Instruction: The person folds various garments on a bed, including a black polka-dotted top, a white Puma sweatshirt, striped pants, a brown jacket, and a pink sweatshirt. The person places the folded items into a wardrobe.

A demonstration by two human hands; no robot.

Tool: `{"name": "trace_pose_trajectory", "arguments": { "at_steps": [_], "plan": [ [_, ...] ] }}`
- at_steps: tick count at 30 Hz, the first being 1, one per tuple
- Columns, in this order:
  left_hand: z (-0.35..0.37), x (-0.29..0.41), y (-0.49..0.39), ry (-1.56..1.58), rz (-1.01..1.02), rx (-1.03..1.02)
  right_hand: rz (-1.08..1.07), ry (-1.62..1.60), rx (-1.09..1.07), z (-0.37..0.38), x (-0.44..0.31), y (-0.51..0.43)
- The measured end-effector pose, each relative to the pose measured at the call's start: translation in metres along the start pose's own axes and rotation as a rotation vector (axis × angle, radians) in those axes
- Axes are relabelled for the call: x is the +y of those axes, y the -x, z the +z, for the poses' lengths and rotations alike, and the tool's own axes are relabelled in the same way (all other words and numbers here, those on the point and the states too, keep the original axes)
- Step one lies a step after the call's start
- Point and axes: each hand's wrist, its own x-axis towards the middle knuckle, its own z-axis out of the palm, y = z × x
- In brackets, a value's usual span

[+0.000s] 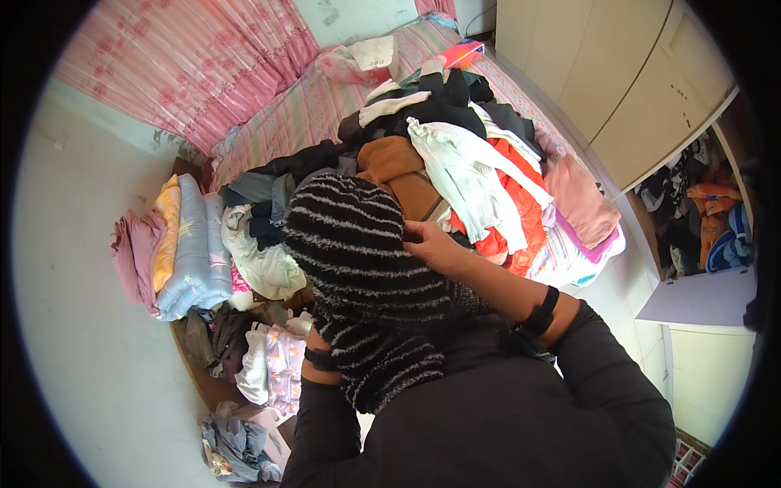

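Note:
A fuzzy black knit garment with thin white stripes (366,262) hangs in folds before my chest. My right hand (436,247) pinches its right edge between thumb and fingers. My left hand is out of view behind the garment; only the left forearm with a black wrist strap (320,360) shows. Beyond the knit, a large heap of clothes covers the bed. In it are a white ribbed top (464,171), an orange-red garment (518,219), a brown garment (390,158) and blue denim (256,189).
Folded pink cloth (583,198) lies at the bed's right edge. Rolled light-blue bedding (192,250) stands at left above shelves of clothes. An open wardrobe compartment (701,213) holds more clothes at right. A grey plastic bag (238,445) sits lower left.

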Motion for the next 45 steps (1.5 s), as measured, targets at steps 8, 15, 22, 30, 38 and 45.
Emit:
{"name": "trace_pose_trajectory", "arguments": {
  "at_steps": [8,15,22,30,38,45],
  "plan": [
    [-0.02,-0.008,0.025,0.065,-0.043,-0.083,-0.078,-0.078,0.272,0.011,-0.046,0.012],
    [-0.025,0.08,-0.057,0.328,0.086,-0.29,-0.672,0.645,0.492,0.009,-0.1,0.026],
    [0.068,0.091,-0.073,0.332,0.028,-0.116,-0.732,0.741,0.3,0.043,-0.094,0.013],
    [0.062,0.089,-0.062,0.441,-0.056,-0.021,-0.504,0.385,0.266,0.0,-0.09,0.036],
    [0.033,0.03,-0.068,1.092,-0.267,-0.191,-0.443,0.203,0.345,-0.01,-0.081,0.057],
    [0.029,0.019,-0.074,1.095,-0.213,-0.244,-0.576,0.418,0.334,0.004,-0.093,0.068]
  ]
}}
